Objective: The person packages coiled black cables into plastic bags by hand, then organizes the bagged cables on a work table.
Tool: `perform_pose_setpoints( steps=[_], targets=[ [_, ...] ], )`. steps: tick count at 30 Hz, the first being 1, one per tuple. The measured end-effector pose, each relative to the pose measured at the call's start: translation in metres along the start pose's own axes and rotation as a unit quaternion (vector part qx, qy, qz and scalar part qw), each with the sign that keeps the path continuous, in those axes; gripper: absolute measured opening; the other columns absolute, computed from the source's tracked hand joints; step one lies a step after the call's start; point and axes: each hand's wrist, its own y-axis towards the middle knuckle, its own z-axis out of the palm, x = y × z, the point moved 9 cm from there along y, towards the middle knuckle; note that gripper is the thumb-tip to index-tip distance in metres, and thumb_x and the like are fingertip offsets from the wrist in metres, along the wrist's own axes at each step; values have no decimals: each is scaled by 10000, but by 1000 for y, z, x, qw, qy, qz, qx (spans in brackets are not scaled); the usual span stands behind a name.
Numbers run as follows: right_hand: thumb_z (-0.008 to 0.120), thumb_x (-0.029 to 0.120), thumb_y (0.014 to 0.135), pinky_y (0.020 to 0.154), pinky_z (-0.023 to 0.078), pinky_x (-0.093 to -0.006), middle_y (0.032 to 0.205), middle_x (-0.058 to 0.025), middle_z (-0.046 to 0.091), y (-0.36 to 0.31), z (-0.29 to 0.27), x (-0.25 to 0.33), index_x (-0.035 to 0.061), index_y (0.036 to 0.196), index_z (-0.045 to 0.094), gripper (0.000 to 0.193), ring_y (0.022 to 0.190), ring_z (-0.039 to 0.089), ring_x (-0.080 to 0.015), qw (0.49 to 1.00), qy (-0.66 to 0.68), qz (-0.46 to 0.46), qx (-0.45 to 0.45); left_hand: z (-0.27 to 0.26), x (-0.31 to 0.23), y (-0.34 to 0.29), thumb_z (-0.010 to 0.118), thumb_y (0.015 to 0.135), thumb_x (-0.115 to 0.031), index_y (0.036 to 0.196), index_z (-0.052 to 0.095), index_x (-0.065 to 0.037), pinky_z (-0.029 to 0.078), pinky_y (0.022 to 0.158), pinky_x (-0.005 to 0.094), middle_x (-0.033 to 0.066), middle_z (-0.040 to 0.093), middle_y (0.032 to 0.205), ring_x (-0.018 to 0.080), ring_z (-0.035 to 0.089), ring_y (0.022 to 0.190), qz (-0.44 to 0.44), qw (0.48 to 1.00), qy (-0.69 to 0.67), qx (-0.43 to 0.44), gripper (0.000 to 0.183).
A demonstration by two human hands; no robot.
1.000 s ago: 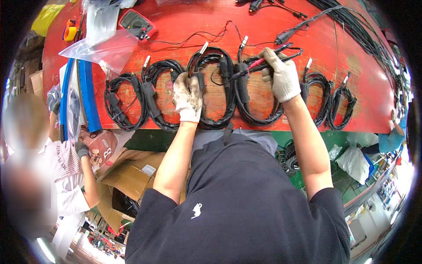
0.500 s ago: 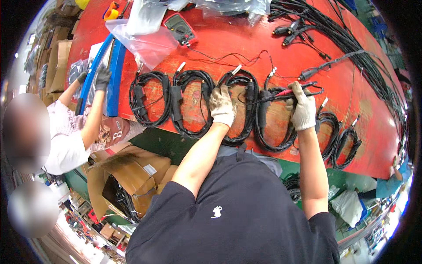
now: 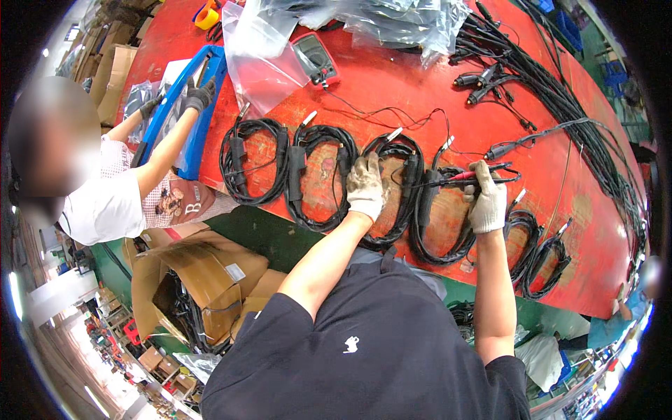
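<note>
Gloved left hand (image 3: 365, 186) pressing flat, fingers spread, on a coiled black cable (image 3: 397, 189) lying mid red desk (image 3: 392, 77), gloved right hand (image 3: 486, 199) with fingers closed around red and black test probes (image 3: 467, 178), multimeter (image 3: 316, 59) beyond, a co-worker's gloved hand (image 3: 198, 94) on a blue tray (image 3: 207, 77)

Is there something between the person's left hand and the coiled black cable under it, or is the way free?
Nothing visible stands between them. The gloved left hand already rests on the coiled black cable on the red table. The right hand holds the test probes over the next coil.
</note>
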Motion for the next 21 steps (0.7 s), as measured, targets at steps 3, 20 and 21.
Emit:
perform_pose_setpoints(
  steps=[3,20,21],
  targets=[
    [664,315,996,444,398,-186,706,-1,590,1,1,-1,61,966,642,256,535,511,-45,1000,3,2,0,0,0,1,745,818,-270,1431,427,-53,460,980,483,217,519,1219,397,544,1145,-1,1000,-5,9,723],
    [674,305,987,475,427,-211,752,-15,610,4,0,-5,52,971,654,255,540,518,-66,1000,5,2,25,4,3,5,802,756,-234,1406,446,-44,458,983,485,238,533,1205,412,548,1135,-39,999,-2,19,764],
    [671,304,989,470,419,-211,745,-13,608,3,-1,-5,53,967,652,252,533,513,-65,1000,3,2,18,4,2,2,779,773,-242,1400,451,-52,450,988,500,247,527,1218,422,536,1145,-35,999,-13,16,732]
  ],
)
